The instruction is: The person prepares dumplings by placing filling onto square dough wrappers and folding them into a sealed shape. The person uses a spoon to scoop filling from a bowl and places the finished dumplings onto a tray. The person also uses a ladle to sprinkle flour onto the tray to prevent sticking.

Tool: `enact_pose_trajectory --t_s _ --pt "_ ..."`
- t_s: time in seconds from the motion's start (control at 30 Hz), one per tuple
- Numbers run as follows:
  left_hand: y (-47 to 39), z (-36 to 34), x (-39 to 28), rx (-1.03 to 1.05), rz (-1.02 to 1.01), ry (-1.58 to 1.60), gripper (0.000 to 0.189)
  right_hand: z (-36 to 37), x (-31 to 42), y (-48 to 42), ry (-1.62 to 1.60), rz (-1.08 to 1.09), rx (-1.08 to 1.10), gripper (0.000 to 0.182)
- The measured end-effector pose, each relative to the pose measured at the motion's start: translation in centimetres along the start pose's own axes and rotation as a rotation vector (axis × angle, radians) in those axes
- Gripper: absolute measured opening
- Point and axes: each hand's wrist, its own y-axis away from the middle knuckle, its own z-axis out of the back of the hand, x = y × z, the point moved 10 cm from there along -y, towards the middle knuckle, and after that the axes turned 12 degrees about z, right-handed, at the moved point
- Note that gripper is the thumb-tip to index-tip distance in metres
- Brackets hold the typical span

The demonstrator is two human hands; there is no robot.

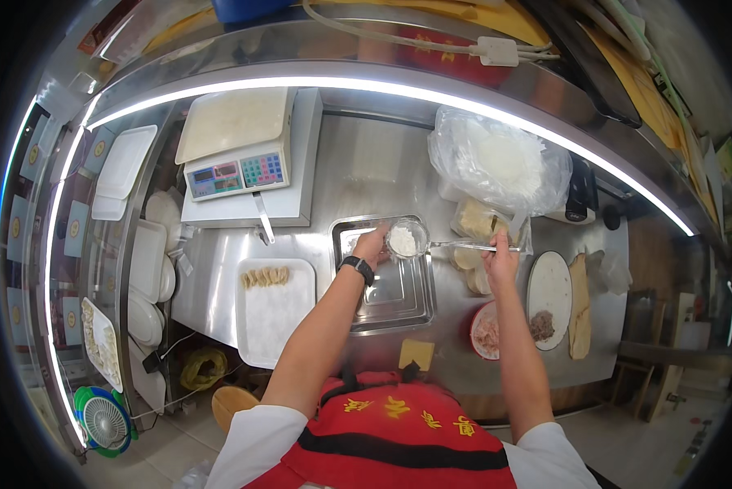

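Observation:
My right hand grips the handle of a round strainer that holds white powder. The strainer is over the upper part of a rectangular stainless steel tray. My left hand is at the strainer's left side, over the tray; its fingers are partly hidden, and whether they grip the rim cannot be told. Left of it, a white tray bears a row of small pale dumplings. A red bowl of pinkish minced filling stands beside my right forearm. Stacked pale wrappers lie near my right hand.
A digital scale stands on a white box at the back left. A plastic bag of white powder sits at the back right. An oval white plate with dark minced filling lies at the right. A yellow square is at the front edge.

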Motion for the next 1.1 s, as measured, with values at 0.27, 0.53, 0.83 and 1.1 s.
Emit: enact_pose_trajectory --t_s 0.27,0.53,0.83,1.1 --pt "2.4 2.0 5.9 -0.006 0.109 0.108 0.049 2.9 -0.6 4.9 0.046 -0.095 0.038 0.033" --pt "7.5 0.9 11.6 0.187 0.172 0.045 0.032 5.6 0.0 9.8 0.081 -0.064 0.027 0.034" --pt "11.5 10.0 12.9 -0.067 0.076 0.2 0.036 1.1 -3.4 14.3 0.054 -0.111 0.1 0.036" --pt "12.0 11.5 7.7 -0.001 -0.019 0.092 0.044 -3.1 -3.9 14.7 0.014 -0.119 0.077 0.033"
